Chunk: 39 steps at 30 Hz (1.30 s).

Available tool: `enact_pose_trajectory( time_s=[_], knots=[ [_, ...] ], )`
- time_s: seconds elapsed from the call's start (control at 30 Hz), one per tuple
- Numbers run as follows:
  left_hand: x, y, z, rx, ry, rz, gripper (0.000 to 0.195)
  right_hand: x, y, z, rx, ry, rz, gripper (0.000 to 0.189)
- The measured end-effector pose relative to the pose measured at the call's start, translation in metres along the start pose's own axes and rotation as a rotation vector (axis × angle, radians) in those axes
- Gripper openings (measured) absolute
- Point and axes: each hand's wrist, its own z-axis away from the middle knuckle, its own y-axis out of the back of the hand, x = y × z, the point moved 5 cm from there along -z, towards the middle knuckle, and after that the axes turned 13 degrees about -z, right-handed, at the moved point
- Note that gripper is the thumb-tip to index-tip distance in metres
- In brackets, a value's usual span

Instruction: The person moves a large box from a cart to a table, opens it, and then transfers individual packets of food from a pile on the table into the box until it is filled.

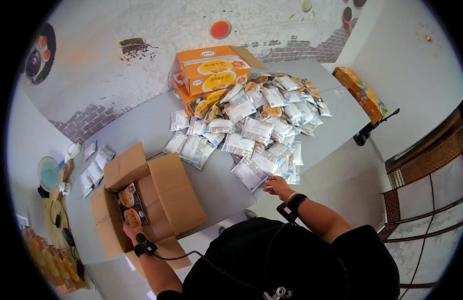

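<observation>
My left hand (131, 231) reaches over the near left wall of an opened cardboard box (177, 198). Its fingers meet the lower of two brown-and-orange printed pouches (132, 216) lying inside; whether they grip it is hard to tell. My right hand (279, 188) is at the table's front edge, its fingertips on the corner of a silver-white pouch (250, 173). That pouch lies at the front of a large heap of similar pouches (267, 129), some with their brown printed side up. Bands with small devices circle both wrists.
Orange printed cartons (216, 71) stand stacked behind the heap on the grey table (216, 191). A few white pouches (94, 168) lie left of the box. More orange cartons (360, 93) rest beyond the table's right end. A cable (194, 255) runs from my left wrist.
</observation>
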Motion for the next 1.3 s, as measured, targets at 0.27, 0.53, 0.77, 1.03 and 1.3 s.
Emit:
enact_pose_trajectory(
  time_s=[0.27, 0.53, 0.77, 1.03, 1.3],
  knots=[
    [0.086, 0.02, 0.022, -0.803, -0.04, 1.975, 0.025, -0.005, -0.008, -0.015, -0.1, 0.021, 0.144, 0.021],
    [0.26, 0.075, 0.116, -0.882, 0.273, 1.891, 0.027, -0.023, -0.011, -0.021, -0.229, 0.225, 0.249, 0.019],
    [0.303, 0.033, 0.184, -1.271, 0.399, 1.749, 0.031, -0.068, -0.059, 0.001, -0.389, 0.609, 0.57, 0.021],
    [0.33, -0.005, 0.237, -1.464, 0.616, 1.575, 0.044, -0.088, -0.119, 0.02, -0.539, 0.815, 0.795, 0.019],
    [0.342, -0.015, 0.269, -1.42, 0.851, 1.657, 0.056, -0.098, -0.157, 0.083, -0.839, 0.75, 0.959, 0.014]
  ],
)
